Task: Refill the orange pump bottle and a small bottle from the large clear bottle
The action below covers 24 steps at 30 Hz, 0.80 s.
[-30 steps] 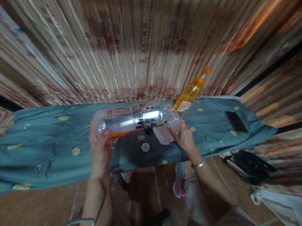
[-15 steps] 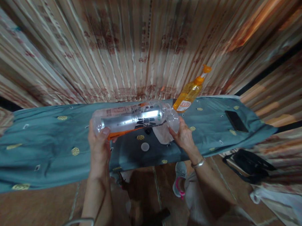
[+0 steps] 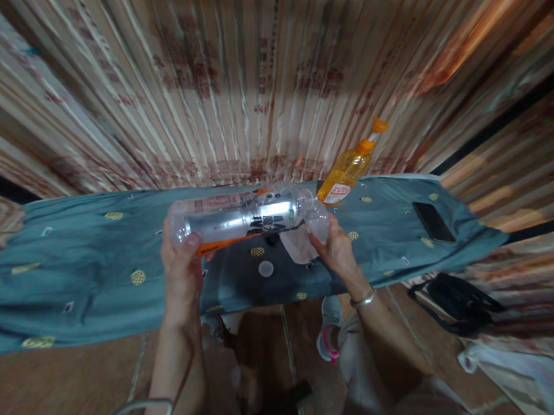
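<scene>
Sideways above the table, a clear plastic bottle (image 3: 247,218) is held level between both hands. The left hand (image 3: 182,270) is wrapped around its base end, thumb pressed on the near side, and the right hand (image 3: 336,249) is closed on the neck end, where a bit of white cloth or paper (image 3: 299,244) seems pinched under the fingers; the blur makes that uncertain. Its cap appears to be off: a small pale round cap (image 3: 265,268) lies on the blue cloth (image 3: 78,271) just below. By my reading the step in hand is cleaning or rinsing the bottle, somewhere in the middle of it. Any turning of the bottle calls for both grips to stay firm and the open mouth kept level. An orange bottle (image 3: 346,174) stands behind, near the right hand, and a dark phone (image 3: 432,221) lies well off to the right.
</scene>
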### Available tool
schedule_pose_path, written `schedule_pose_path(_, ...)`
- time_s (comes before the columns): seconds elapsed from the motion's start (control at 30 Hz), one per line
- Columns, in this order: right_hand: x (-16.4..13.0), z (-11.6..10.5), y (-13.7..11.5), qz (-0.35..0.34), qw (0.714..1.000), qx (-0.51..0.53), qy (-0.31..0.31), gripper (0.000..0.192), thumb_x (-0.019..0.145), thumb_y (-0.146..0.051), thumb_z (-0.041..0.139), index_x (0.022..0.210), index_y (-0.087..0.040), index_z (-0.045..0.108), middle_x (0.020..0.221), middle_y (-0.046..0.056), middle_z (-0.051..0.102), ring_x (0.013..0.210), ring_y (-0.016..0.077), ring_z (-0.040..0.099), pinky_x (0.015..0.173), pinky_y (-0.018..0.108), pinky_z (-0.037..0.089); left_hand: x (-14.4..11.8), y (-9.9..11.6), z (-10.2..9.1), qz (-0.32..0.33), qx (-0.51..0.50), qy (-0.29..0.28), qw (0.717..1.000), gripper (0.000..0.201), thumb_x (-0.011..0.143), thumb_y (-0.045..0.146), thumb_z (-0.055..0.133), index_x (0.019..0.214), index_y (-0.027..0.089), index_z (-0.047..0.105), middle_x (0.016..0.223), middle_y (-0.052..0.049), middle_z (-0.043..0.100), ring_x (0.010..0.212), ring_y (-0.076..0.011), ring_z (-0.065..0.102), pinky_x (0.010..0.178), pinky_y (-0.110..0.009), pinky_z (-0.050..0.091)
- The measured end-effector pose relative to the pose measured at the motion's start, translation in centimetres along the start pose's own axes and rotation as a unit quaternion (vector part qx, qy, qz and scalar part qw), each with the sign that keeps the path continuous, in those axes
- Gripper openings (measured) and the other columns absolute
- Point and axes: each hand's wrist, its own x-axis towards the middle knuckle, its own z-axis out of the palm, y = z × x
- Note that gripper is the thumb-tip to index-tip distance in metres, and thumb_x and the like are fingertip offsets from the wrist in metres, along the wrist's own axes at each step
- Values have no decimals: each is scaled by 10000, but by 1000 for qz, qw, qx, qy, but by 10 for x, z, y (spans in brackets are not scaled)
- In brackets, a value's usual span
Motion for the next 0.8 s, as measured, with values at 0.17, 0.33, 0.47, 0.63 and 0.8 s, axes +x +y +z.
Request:
schedule_pose_path(0.17, 0, 1, 0, -8, 1000, -3, 6, 620, 969, -421, 625, 1472, -92, 473, 1223, 247, 753, 1056, 365, 759, 912, 512, 630, 0, -1, -2, -11, 17, 6, 1000, 461, 652, 475, 878, 1031, 275, 709, 822, 7, 632, 530, -125, 489, 409, -268, 351)
schedule_pose_path(0.33, 0, 2, 1, -10, 1000, -1, 4, 630, 966, -413, 630, 1489, -106, 458, 1262, 240, 742, 1118, 362, 746, 949, 517, 625, 0, 1, 0, -12, 5, 16, 1000, 495, 604, 480, 890, 1018, 273, 715, 812, 4, 634, 514, -115, 472, 374, -246, 339)
schedule_pose_path(0.47, 0, 1, 1, -8, 1000, 2, -2, 629, 963, -396, 631, 1491, -103, 456, 1243, 241, 750, 1109, 368, 748, 947, 521, 623, 0, -2, -2, 6, 17, -4, 1000, 469, 673, 489, 869, 1059, 277, 707, 845, 0, 646, 552, -135, 514, 435, -272, 387)
schedule_pose_path(0.63, 0, 1, 1, -3, 1000, -4, -1, 630, 960, -407, 631, 1477, -86, 465, 1224, 249, 758, 1091, 371, 755, 923, 515, 629, -1, -4, -4, 13, 28, -6, 1000, 439, 694, 509, 845, 1027, 250, 720, 889, -16, 662, 570, -142, 527, 531, -331, 497)
schedule_pose_path(0.8, 0, 1, 1, -4, 1000, 2, -3, 627, 973, -423, 619, 1486, -103, 454, 1222, 242, 756, 1087, 365, 754, 926, 513, 626, -1, 0, -2, 7, 24, -6, 1000, 484, 681, 501, 862, 1078, 264, 720, 866, -17, 661, 584, -147, 519, 463, -279, 416)
